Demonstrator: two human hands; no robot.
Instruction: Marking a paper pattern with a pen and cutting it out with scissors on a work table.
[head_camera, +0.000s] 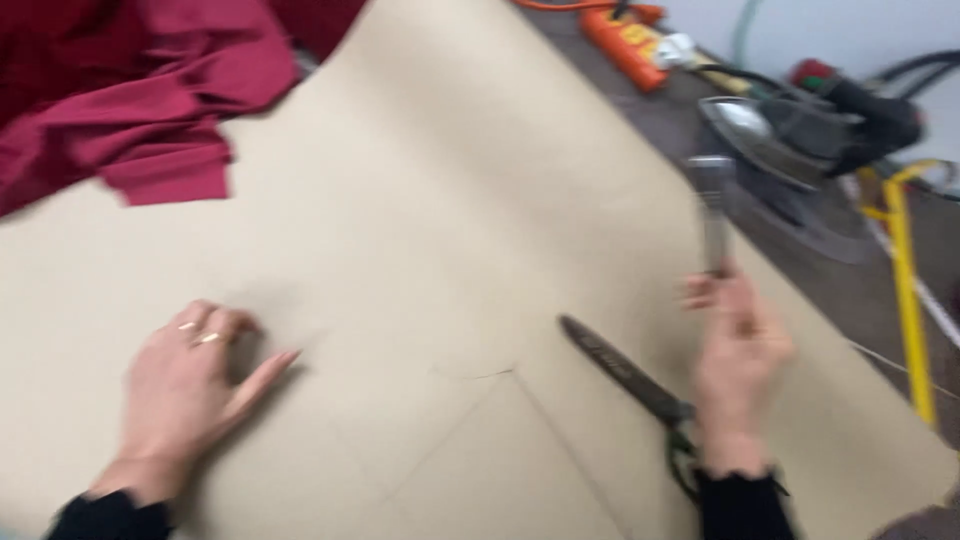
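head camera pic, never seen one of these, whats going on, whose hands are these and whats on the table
There is one picture, taken by a camera worn on a person's head and looking down, so both hands are that person's own. The left hand, wearing rings, rests on a big sheet of tan paper that covers the table. The right hand is raised and holds a small metal tool; it is too blurred to tell which kind. Dark scissors lie on the paper beside that hand. Dark red cloth is heaped at the top left. On the right sit an iron and an orange power strip.
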